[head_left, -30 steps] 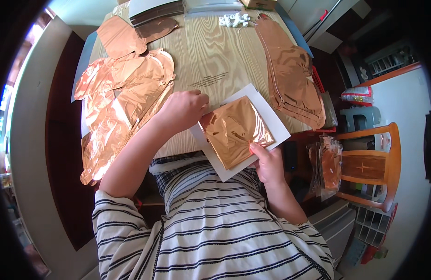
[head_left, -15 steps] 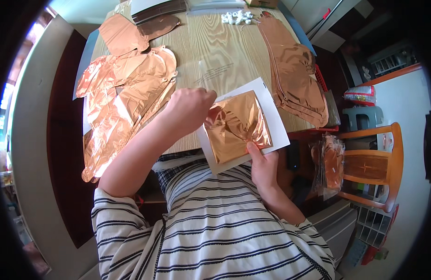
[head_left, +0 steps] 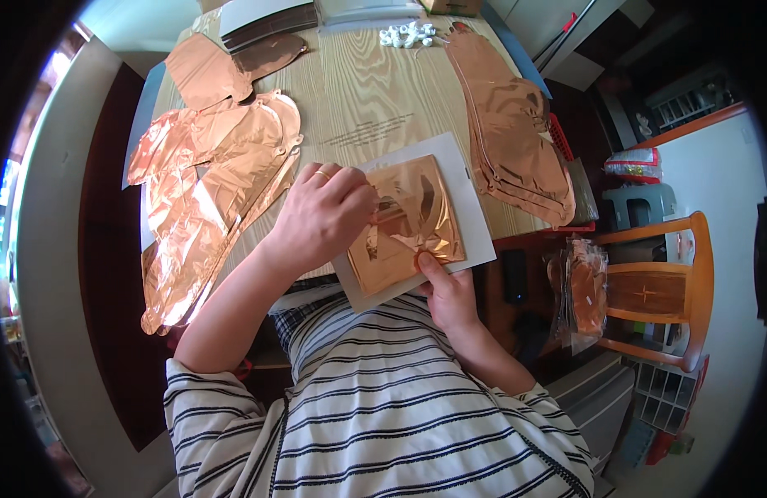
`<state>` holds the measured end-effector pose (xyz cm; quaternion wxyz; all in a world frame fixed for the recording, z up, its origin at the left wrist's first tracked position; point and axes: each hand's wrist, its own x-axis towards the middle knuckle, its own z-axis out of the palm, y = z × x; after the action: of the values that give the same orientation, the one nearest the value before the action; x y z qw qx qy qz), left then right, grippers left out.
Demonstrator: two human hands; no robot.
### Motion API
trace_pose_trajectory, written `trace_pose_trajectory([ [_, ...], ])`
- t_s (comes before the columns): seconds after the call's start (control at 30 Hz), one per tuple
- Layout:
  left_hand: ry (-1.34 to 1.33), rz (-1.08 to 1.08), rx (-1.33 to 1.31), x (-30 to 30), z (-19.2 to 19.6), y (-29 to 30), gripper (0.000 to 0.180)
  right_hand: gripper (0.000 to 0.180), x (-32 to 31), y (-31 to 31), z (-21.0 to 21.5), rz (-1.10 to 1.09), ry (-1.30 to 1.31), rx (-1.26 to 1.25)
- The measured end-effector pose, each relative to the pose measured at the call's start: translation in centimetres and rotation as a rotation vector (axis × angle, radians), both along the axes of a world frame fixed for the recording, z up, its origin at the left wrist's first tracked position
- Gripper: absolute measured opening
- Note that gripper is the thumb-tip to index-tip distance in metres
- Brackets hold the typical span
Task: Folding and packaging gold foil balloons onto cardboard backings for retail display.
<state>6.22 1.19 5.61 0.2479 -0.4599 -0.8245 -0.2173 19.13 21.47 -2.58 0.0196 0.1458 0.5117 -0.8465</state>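
My right hand (head_left: 448, 290) grips the near edge of a white card (head_left: 470, 207), its thumb pressing a folded rose-gold foil balloon (head_left: 404, 241) flat on top. The card is tilted over the table's front edge. My left hand (head_left: 329, 207) is closed above the foil's left side, fingers curled and a ring on one finger. Its fingertips are hidden, so what they pinch cannot be made out. Beyond the card lies a clear plastic bag (head_left: 367, 130) with print. Flat foil balloons (head_left: 209, 174) overlap at the left, and another stack of foil balloons (head_left: 508, 124) lies at the right.
Small white spools (head_left: 406, 35) sit at the far side of the wooden table (head_left: 350, 75), near a stack of cards (head_left: 267, 25) and a box (head_left: 452, 7). A red basket (head_left: 559, 141) is beside the right edge. Bagged foil (head_left: 584, 286) hangs by a wooden chair (head_left: 653, 290).
My left hand has turned, its knuckles and ring now showing, and sits lower against the foil. The foil's creases look different. The right hand keeps its hold, while the whole view has shifted slightly.
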Motion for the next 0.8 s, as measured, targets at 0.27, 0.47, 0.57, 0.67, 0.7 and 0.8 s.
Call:
trace_pose_trajectory([
  [0.27, -0.113, -0.089, -0.070, 0.4, 0.7, 0.6, 0.023, 0.032, 0.1, -0.8, 1.3, 0.025, -0.053, -0.048],
  [0.47, -0.170, 0.021, 0.265, 2.3, -0.2, -0.7, 0.028, 0.029, 0.1, -1.1, 0.9, -0.003, -0.043, -0.065],
  [0.57, -0.609, 0.343, 1.037, 3.6, -2.1, -0.7, 0.048, 0.030, 0.3, -0.9, 1.9, 0.009, -0.059, -0.022],
  [0.67, -1.341, 0.220, 1.484, 4.4, -2.5, -2.3, 0.048, 0.027, 0.7, -1.4, 2.0, 0.063, -0.012, 0.053],
  [0.7, -1.498, 0.130, 1.464, 4.7, -2.6, -2.7, 0.045, 0.027, 0.8, -1.6, 2.2, 0.096, -0.038, 0.022],
  [0.8, -1.715, 0.041, 1.317, 7.0, -2.5, -3.3, 0.034, 0.028, 1.9, -1.5, 2.2, 0.227, -0.037, 0.038],
])
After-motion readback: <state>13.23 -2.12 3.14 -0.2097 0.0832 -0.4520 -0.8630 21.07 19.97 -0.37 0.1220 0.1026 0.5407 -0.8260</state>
